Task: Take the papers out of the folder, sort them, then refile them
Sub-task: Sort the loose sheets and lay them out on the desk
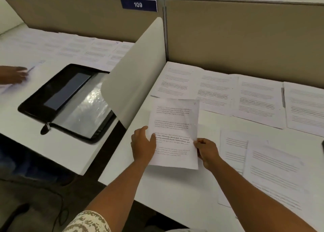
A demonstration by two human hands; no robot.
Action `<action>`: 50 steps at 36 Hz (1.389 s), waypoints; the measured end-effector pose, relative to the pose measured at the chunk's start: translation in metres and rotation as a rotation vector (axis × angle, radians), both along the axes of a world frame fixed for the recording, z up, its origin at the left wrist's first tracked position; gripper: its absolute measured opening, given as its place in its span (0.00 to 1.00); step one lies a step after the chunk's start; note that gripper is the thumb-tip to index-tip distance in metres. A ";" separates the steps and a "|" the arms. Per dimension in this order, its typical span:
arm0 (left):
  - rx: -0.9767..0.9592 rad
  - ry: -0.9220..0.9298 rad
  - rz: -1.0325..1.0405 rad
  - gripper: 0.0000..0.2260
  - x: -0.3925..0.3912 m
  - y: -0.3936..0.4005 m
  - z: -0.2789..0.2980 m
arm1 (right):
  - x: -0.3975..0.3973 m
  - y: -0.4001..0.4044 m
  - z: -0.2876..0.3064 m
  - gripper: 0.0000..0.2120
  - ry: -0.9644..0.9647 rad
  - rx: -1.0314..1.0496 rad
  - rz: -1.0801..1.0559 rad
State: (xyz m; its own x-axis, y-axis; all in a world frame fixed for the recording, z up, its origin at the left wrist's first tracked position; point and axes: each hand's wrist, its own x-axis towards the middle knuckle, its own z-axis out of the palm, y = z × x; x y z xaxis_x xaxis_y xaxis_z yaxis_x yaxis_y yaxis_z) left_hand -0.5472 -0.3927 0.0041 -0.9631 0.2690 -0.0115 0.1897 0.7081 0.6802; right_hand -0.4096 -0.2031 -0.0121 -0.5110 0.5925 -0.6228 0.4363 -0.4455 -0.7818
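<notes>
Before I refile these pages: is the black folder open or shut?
Open: the black folder lies flat on the left desk, its clear plastic sleeve exposed.

Bare desk (175, 188) near the front edge; curved divider (138, 70) leftward, papers (259, 98) beyond.

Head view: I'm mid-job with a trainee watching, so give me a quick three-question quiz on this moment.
1. True or false: the held sheet is gripped by both the left hand and the right hand.
2. Which side of the white divider is the open black folder on?
A. left
B. right
C. it straddles the divider
3. Fill in: the blue sign on the partition reads ___.

Key:
1. True; each hand holds one side edge of the sheet.
2. A; the folder lies on the left desk, with printed pages spread on the right desk.
3. 109
</notes>
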 end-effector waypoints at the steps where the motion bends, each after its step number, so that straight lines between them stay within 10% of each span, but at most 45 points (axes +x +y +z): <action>1: -0.051 0.066 -0.056 0.20 -0.006 -0.004 -0.002 | -0.008 -0.007 -0.002 0.06 0.000 -0.012 -0.016; 8: -0.347 0.351 -0.361 0.21 -0.050 -0.021 -0.024 | -0.057 -0.042 -0.019 0.05 -0.014 -0.065 -0.125; 23: -0.508 -0.026 -0.596 0.34 -0.082 -0.031 -0.048 | -0.099 -0.064 -0.022 0.05 -0.269 0.240 -0.031; 50: -0.174 0.207 -0.772 0.19 -0.012 0.036 -0.034 | 0.031 -0.003 0.008 0.04 -0.383 0.673 -0.098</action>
State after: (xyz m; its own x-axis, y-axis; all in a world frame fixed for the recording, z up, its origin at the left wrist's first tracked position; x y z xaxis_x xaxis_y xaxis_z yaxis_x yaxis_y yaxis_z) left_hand -0.5588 -0.3564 -0.0295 -0.4945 0.8681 0.0439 0.7768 0.4187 0.4704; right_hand -0.3782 -0.2066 -0.0038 -0.2586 0.9368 -0.2356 0.7131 0.0206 -0.7008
